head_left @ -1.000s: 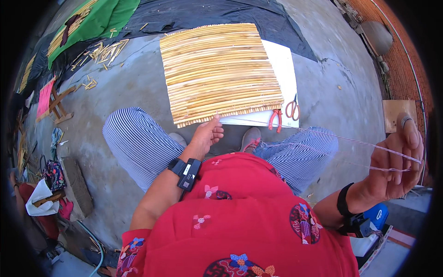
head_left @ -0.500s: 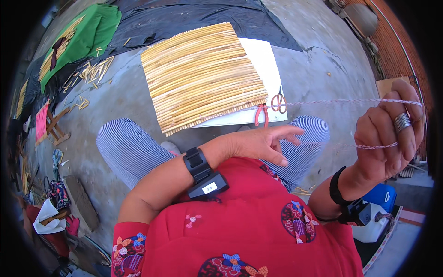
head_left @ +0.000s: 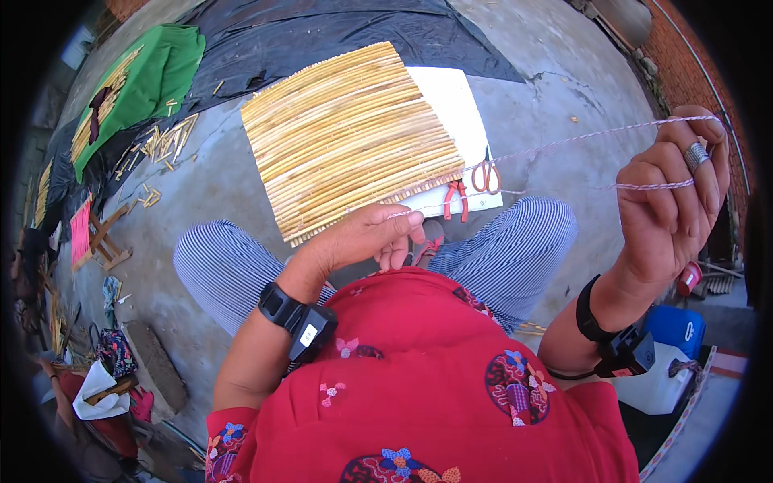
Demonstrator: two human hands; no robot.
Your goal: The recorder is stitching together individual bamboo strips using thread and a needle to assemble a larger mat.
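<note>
A mat of yellow reed stalks (head_left: 346, 133) lies on a white board (head_left: 451, 97) in front of my knees. From its near right edge, a thin pink-and-white string (head_left: 564, 144) runs taut up to my right hand (head_left: 672, 181). My right fingers are curled round the string, raised at the far right. A second strand slants back toward my left hand (head_left: 374, 239), just below the mat's near edge. There the left thumb and fingers are closed on the string. Red-handled pliers (head_left: 456, 200) and scissors with orange-brown handles (head_left: 485, 175) rest on the board's right part.
Loose reed pieces (head_left: 169, 141) lie on the concrete floor at the left. Beyond them are a green cloth (head_left: 173, 64) and a dark plastic sheet (head_left: 322, 32). A blue container (head_left: 675, 330) and a white jug (head_left: 656, 378) stand by my right forearm.
My left hand has moved left, from outstretched near my right knee to closed on the string by the mat's near edge. My right hand has risen slightly, still holding the string.
</note>
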